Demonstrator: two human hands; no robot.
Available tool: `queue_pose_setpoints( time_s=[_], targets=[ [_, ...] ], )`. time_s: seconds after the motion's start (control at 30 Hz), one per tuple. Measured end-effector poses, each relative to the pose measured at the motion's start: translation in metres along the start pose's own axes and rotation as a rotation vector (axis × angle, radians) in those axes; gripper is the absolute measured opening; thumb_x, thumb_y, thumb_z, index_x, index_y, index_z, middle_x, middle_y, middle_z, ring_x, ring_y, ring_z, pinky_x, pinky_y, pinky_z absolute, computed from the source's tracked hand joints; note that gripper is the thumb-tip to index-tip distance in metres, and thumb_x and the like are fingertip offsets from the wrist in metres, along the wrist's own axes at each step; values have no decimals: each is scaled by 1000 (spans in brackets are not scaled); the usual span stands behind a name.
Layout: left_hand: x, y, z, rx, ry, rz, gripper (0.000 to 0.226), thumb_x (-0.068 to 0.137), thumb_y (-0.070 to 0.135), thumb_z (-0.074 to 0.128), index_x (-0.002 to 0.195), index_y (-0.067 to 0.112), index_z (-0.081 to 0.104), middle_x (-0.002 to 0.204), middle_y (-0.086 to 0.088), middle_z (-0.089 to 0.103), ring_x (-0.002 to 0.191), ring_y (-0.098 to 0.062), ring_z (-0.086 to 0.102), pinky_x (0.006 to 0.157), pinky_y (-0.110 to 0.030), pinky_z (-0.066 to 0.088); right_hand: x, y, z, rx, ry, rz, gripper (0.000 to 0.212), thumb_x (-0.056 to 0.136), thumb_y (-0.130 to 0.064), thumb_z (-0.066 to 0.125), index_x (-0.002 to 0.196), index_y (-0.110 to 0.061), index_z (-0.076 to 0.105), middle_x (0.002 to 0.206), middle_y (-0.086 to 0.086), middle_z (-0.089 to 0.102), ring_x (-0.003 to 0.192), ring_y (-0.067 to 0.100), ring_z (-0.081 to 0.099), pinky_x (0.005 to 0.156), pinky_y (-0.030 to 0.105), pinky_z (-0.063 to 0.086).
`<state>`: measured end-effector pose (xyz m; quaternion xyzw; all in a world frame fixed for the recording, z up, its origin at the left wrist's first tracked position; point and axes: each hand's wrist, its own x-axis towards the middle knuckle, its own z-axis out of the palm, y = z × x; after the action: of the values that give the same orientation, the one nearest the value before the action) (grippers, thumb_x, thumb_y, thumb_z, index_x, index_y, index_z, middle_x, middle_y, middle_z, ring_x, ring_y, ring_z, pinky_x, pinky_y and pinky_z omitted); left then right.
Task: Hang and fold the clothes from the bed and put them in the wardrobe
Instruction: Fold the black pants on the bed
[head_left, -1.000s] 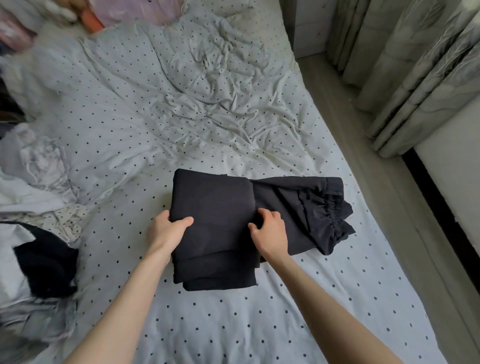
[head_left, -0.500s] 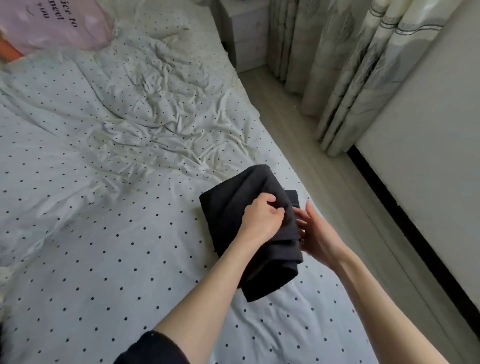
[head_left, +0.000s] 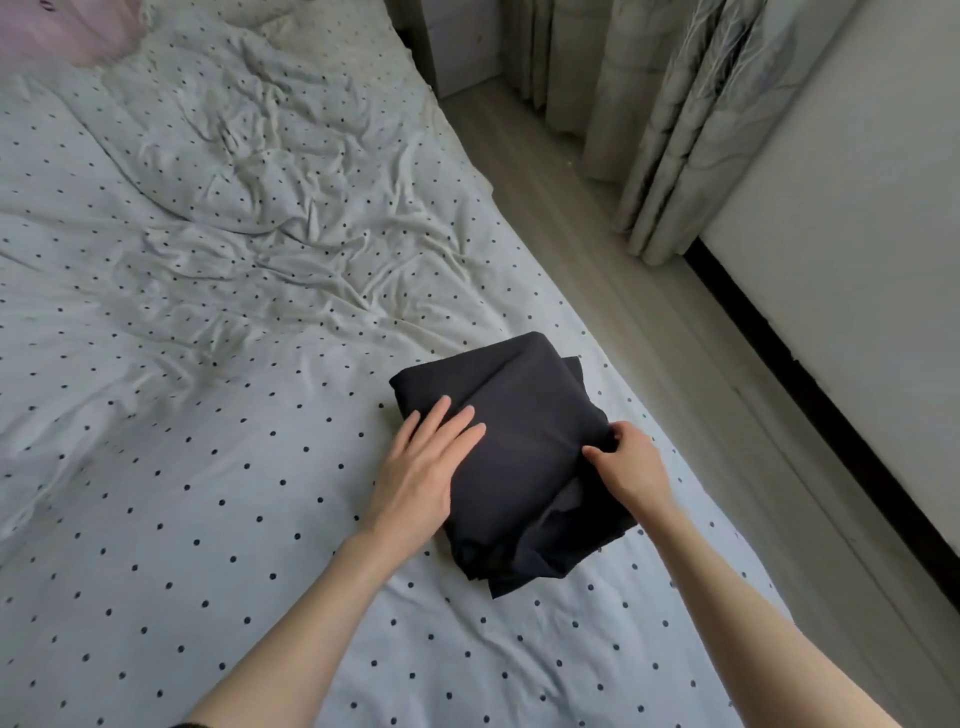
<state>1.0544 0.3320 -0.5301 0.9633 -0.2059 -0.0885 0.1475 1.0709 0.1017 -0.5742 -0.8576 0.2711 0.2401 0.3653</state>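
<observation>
A folded black garment (head_left: 519, 415) lies near the right edge of the bed (head_left: 156, 467), which has a white sheet with black dots. My left hand (head_left: 421, 467) rests flat on the garment's left side, fingers straight. My right hand (head_left: 628, 462) pinches the garment's right edge between thumb and curled fingers. The lower folds of the garment bunch loosely toward me.
A crumpled dotted duvet (head_left: 249, 171) covers the far half of the bed. A pink item (head_left: 62, 31) lies at the top left. Right of the bed runs a strip of wood floor (head_left: 649, 312), then curtains (head_left: 665, 119) and a white wall (head_left: 852, 208).
The garment went from half-folded with the waistband showing to a compact bundle near the bed's right edge. My left hand changed from gripping it to lying flat on it.
</observation>
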Motion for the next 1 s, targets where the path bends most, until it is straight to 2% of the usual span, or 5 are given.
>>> queue_pose_setpoints(
  time_s=[0.13, 0.27, 0.57, 0.83, 1.0],
  targets=[
    [-2, -11, 4, 10, -145, -129, 95, 73, -21, 34, 148, 27, 1, 156, 9, -4, 145, -17, -9, 116, -29, -6, -31, -15, 19, -181, 270, -264, 43, 89, -23, 55, 130, -13, 47, 142, 8, 41, 130, 29, 36, 108, 43, 28],
    [2, -26, 5, 35, -165, -94, 85, 81, -13, 36, 147, 27, -1, 157, 8, -1, 145, -15, -11, 116, -33, -8, -67, -30, 62, -297, 201, -565, 53, 92, -41, 49, 136, -11, 44, 154, 10, 27, 142, 31, 21, 114, 51, 16],
    [14, -40, 12, 417, -436, 70, 108, 81, 11, 56, 135, 28, -35, 152, -1, -31, 132, -23, -37, 107, -50, -23, -43, 4, 84, -576, -12, -481, 112, 67, -86, 37, 140, -31, -29, 148, -7, -35, 137, 18, -34, 107, 62, -15],
    [51, -47, 29, 465, -405, 215, 111, 80, 24, 59, 131, 36, -40, 153, -9, -29, 140, -31, -27, 113, -53, -11, -28, 14, 75, -459, 168, -347, 122, 51, -94, 36, 144, -34, -17, 154, 1, -23, 141, 29, -25, 107, 61, -15],
    [51, -50, 45, 479, -477, 212, 113, 79, 25, 60, 132, 34, -40, 153, -13, -28, 142, -33, -22, 115, -55, -1, -14, 21, 80, -413, -90, -244, 127, 49, -95, 36, 143, -35, -27, 153, 0, -31, 140, 28, -28, 108, 66, -3]
  ],
)
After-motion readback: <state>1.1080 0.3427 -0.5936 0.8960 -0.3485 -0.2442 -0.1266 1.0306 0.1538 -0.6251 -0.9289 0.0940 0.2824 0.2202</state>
